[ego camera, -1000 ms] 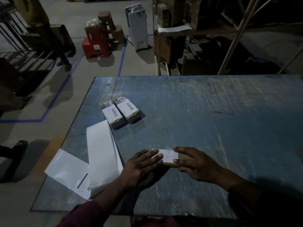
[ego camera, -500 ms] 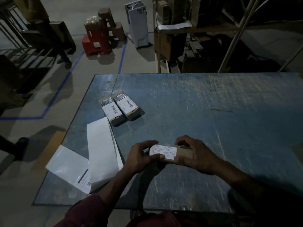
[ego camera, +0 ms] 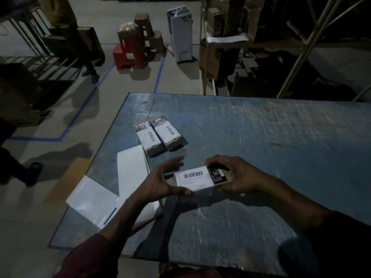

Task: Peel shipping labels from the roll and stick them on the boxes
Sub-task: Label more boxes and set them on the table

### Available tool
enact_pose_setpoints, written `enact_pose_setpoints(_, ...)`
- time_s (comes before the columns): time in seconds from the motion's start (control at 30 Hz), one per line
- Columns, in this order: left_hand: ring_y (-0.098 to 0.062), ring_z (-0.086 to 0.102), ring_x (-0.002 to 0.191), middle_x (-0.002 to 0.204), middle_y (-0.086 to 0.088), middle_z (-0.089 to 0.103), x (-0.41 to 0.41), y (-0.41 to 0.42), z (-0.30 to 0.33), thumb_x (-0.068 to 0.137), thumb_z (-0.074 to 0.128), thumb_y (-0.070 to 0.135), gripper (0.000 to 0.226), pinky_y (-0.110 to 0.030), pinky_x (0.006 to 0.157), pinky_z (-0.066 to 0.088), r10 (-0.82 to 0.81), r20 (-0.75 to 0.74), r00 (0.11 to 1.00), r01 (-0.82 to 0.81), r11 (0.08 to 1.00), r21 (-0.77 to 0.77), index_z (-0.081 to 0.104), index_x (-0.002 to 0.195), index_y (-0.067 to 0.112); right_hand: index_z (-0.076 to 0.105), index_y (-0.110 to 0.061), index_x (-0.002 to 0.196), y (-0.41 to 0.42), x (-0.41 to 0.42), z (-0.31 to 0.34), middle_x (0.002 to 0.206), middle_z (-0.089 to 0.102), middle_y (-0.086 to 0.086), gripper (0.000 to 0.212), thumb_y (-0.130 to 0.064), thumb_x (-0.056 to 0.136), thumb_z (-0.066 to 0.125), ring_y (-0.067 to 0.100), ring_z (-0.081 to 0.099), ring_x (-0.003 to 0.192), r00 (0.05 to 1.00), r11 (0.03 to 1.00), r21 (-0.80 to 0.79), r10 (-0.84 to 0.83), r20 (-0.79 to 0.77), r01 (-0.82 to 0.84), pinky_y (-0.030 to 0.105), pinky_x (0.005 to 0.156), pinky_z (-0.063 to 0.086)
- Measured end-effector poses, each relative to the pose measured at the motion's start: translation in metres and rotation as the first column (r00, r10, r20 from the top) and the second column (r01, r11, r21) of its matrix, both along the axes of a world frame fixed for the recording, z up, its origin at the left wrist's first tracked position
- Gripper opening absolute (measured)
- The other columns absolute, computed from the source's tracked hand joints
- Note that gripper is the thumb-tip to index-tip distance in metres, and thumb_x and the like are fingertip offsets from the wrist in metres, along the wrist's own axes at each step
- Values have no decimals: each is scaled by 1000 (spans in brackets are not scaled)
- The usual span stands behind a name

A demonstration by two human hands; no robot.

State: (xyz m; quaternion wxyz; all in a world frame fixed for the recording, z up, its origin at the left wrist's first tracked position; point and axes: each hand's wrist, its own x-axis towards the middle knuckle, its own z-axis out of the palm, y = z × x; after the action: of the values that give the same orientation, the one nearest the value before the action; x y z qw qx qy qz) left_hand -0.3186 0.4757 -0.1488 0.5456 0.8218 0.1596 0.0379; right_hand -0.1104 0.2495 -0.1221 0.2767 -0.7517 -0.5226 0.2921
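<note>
You hold the labelled box point(ego camera: 202, 178) above the bench point(ego camera: 261, 137), long axis 9-to-3, your left hand point(ego camera: 160, 182) and right hand point(ego camera: 239, 177) each in a grip on one end, bare surface toward 2 o'clock.

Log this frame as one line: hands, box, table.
left hand holds labelled box | right hand grips other end | box lifted off table | two labelled boxes side by side
</note>
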Motion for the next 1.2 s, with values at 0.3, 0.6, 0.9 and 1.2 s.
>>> enact_pose_setpoints(0.3, -3, 72, 107, 119, 14, 76, -5, 59, 6, 52, 93, 55, 91, -39, 89, 62, 323, 77, 943, -332, 904, 268, 66, 137, 39, 54, -30, 143, 110, 7, 26, 146, 55, -3, 78, -4, 76, 83, 13, 49, 136, 964, 985, 166, 9, 266, -55, 28, 114, 41)
enact_pose_setpoints(0.6, -28, 75, 85, 93, 0, 78, 29, 110, 11, 62, 74, 72, 57, -36, 64, 55, 812, 117, 572, -782, 497, 376, 62, 90, 23, 65, -22, 135, 172, 1, 2, 134, 65, 4, 59, -13, 80, 83, 22, 62, 121, 962, 961, 241, -187, 200, 137, 40, 103, 51)
enact_pose_setpoints(0.9, -36, 66, 111, 129, -11, 63, 54, 99, -2, 63, 80, 81, 96, -46, 79, 55, 740, 48, 671, -672, 579, 462, 56, 124, 11, 73, -25, 118, 185, -13, -19, 126, 68, 2, 40, -13, 82, 84, 21, 64, 117, 950, 958, 214, -233, 207, 189, 33, 97, 54)
enact_pose_setpoints(1.2, -34, 65, 116, 128, -10, 68, 34, 113, 5, 87, 68, 68, 69, -36, 76, 44, 626, 43, 779, -552, 650, 522, 59, 129, 14, 76, -20, 112, 185, -30, -30, 130, 69, 3, 27, -14, 86, 81, 17, 66, 117, 949, 954, 214, -251, 190, 209, 30, 89, 61)
